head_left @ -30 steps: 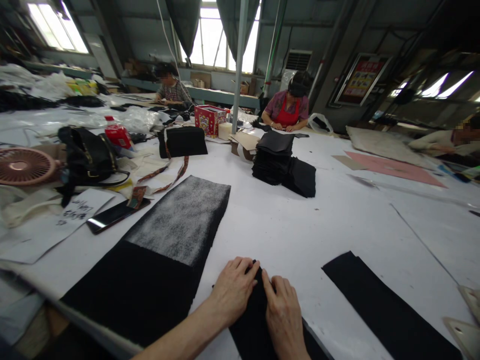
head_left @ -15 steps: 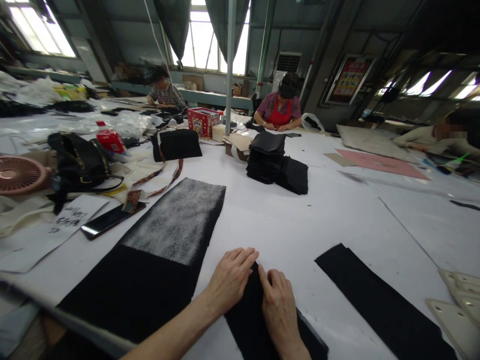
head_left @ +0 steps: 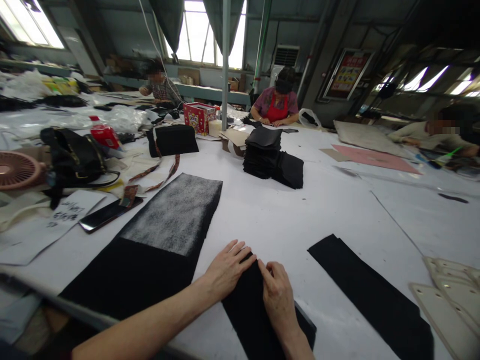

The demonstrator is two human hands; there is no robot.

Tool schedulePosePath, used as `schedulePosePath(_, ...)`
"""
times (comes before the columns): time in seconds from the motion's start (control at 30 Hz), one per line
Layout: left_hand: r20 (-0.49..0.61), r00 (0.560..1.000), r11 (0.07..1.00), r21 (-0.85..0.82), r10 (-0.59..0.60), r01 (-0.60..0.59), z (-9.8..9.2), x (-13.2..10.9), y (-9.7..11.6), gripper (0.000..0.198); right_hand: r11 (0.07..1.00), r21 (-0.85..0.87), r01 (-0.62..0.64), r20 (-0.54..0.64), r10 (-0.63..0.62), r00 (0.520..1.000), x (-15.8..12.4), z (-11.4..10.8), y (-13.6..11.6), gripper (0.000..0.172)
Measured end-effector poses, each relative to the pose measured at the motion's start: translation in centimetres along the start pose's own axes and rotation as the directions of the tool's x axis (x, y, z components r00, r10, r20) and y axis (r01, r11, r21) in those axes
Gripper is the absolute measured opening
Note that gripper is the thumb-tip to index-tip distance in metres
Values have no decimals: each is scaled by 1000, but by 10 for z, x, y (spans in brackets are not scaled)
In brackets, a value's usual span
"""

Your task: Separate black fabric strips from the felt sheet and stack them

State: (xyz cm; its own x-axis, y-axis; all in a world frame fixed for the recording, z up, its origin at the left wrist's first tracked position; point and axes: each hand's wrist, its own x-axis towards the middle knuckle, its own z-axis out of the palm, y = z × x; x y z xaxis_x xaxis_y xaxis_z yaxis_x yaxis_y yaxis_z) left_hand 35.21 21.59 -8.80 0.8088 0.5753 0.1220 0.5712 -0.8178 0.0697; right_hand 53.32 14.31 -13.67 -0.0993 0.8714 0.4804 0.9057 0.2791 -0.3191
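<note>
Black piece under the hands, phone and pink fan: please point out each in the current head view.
Black piece [head_left: 250,311]: head view, on the uncovered middle of its upper surface.
Phone [head_left: 108,215]: head view, on its dark screen.
Pink fan [head_left: 20,170]: head view, on its front grille.

My right grip hides part of the black strip beneath it, whose near end lies beyond my view. Far left of that grip, a pink fan is cut off, and I can't read the handwritten sheet.

Overexposed windows amid dim surroundings
</note>
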Motion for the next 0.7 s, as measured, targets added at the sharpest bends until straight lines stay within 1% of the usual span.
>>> schedulePosePath(0.17, 39, 998, 998, 31, 55, -57, 0, 3, 3, 51, 997, -76, 8, 23, -6, 1000, -6, -7, -1, 41)
schedulePosePath(0.3, 64, 996, 995, 67, 69, -73, 2, 3, 8, 62, 993, -114, 7, 39, -3, 999, -12, -13, 0, 40)
schedulePosePath(0.37, 66, 995, 994, 75, 75, -79, 1, 3, 9, 64, 993, -120, 8, 37, -4, 999, -16, -15, 1, 40)
schedulePosePath(0.43, 66, 994, 993, 80, 83, -88, 0, 4, 11, 62, 993, -121, 7, 33, -3, 999, -19, -18, 2, 39)
schedulePosePath(0.6, 78, 987, 985, 92, 138, -145, 1, 7, 17, 49, 993, -118, -2, 22, 5, 1000, -27, -23, 5, 37)
schedulePosePath(0.7, 83, 988, 983, 123, 129, -139, 3, 7, 24, 53, 994, -113, -4, 17, 6, 1000, -32, -27, 6, 37)
